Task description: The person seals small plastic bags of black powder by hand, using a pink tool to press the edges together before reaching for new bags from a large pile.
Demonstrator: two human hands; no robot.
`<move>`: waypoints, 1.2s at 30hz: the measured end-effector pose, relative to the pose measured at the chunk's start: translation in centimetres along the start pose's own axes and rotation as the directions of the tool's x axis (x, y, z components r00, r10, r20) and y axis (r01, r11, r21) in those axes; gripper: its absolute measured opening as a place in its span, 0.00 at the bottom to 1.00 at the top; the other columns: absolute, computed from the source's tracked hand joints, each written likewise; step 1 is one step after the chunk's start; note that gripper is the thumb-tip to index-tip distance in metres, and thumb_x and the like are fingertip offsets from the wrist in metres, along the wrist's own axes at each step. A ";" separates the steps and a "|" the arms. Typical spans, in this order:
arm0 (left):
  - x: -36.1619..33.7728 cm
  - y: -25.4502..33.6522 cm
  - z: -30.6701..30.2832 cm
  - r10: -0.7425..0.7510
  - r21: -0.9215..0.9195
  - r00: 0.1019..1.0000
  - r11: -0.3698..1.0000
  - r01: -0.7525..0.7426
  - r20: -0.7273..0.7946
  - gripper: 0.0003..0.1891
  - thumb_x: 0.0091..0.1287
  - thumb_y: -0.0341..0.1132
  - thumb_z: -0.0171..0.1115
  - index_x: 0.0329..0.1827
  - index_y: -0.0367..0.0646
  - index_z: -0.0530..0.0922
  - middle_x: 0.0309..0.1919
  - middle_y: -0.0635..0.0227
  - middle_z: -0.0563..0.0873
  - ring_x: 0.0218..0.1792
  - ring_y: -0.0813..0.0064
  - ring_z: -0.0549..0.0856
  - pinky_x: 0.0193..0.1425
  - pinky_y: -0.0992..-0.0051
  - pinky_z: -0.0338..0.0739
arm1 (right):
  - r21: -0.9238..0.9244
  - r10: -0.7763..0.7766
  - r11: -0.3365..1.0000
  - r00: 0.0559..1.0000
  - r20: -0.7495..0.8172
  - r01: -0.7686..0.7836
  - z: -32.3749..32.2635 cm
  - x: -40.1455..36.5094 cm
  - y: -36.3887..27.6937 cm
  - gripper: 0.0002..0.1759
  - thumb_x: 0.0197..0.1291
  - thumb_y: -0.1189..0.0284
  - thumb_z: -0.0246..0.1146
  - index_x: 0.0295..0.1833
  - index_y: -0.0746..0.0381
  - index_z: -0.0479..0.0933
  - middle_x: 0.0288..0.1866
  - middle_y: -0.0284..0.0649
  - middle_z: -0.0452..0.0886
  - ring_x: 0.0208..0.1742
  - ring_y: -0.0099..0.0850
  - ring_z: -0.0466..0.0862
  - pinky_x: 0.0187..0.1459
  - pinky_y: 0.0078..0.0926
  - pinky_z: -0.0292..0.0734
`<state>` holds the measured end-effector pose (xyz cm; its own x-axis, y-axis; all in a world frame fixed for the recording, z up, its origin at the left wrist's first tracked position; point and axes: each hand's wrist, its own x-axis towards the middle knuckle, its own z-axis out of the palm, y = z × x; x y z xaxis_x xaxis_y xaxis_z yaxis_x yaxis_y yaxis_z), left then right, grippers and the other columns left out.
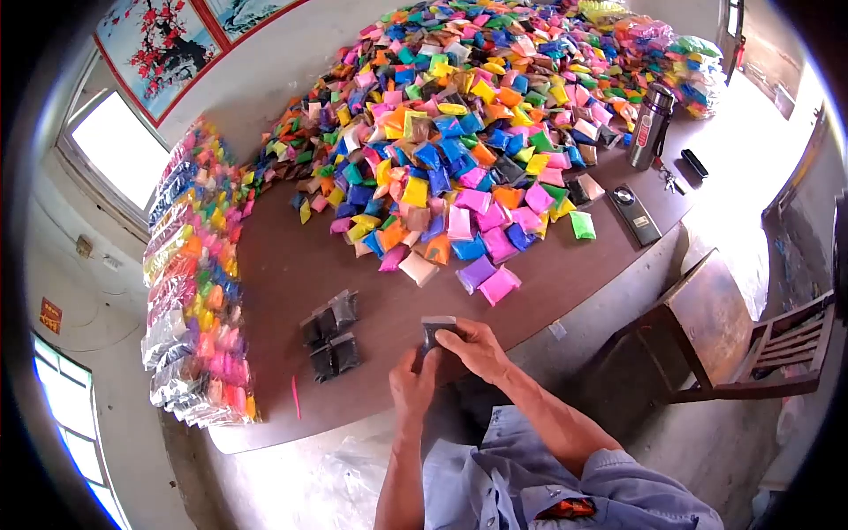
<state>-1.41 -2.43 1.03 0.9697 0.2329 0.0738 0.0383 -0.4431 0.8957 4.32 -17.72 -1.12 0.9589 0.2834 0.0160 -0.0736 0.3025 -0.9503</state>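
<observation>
At the table's front edge, my right hand (477, 351) pinches a small dark packet (435, 325) with a clear plastic edge. Below and to its left, my left hand (413, 382) has its fingers closed at the packet's lower end. To the left of both hands lies a group of several black packets (332, 337) in clear wrapping. A thin pink strip (296, 397) rests on the table further left. The contents of the held packet are hard to make out.
A big heap of small coloured packets (442, 168) covers the back of the brown table (291, 265). Bagged packets (199, 291) are stacked along the left end. On the right are a thermos (652, 128), keys (673, 184), a dark flat box (634, 216) and a wooden chair (707, 327).
</observation>
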 end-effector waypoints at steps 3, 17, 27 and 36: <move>-0.1 -0.7 -0.5 -0.021 -0.001 1.000 1.000 0.021 0.015 0.17 0.71 0.38 0.74 0.57 0.36 0.88 0.40 0.54 0.92 0.41 0.71 0.91 0.48 0.68 0.84 | 0.127 0.019 0.992 1.000 -0.003 -0.018 0.0 0.1 0.4 0.16 0.79 0.69 0.64 0.63 0.67 0.84 0.50 0.30 0.87 0.50 0.18 0.83 0.53 0.23 0.81; -0.5 -2.2 0.0 -0.071 -0.144 0.991 0.988 0.053 -0.118 0.16 0.76 0.37 0.71 0.57 0.32 0.87 0.39 0.67 0.91 0.40 0.81 0.86 0.47 0.79 0.81 | 0.082 0.080 0.993 0.997 -0.001 -0.080 -0.2 0.5 -0.1 0.18 0.79 0.69 0.65 0.68 0.64 0.83 0.51 0.29 0.87 0.51 0.17 0.83 0.54 0.19 0.81; -1.0 -0.4 -0.3 -0.045 -0.040 0.994 0.998 0.042 -0.096 0.16 0.75 0.37 0.70 0.56 0.33 0.87 0.39 0.65 0.91 0.38 0.80 0.87 0.45 0.77 0.82 | 0.493 0.309 0.821 0.950 0.037 -0.286 -1.9 0.0 -2.0 0.16 0.79 0.67 0.66 0.67 0.58 0.82 0.52 0.29 0.89 0.48 0.22 0.88 0.47 0.24 0.83; -2.2 3.9 5.1 0.034 -0.177 0.986 0.984 -0.004 0.163 0.13 0.69 0.27 0.73 0.55 0.35 0.88 0.41 0.62 0.93 0.42 0.77 0.90 0.49 0.74 0.85 | 0.576 0.167 0.815 0.976 -0.137 -0.058 -9.7 -4.0 -5.0 0.10 0.79 0.66 0.64 0.59 0.57 0.81 0.47 0.31 0.88 0.45 0.26 0.88 0.41 0.29 0.83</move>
<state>-2.21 -9.09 2.12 0.9968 0.0735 0.0314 -0.0092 -0.2839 0.9588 3.47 -29.22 0.57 0.9616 0.2023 -0.1856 -0.2739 0.7543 -0.5966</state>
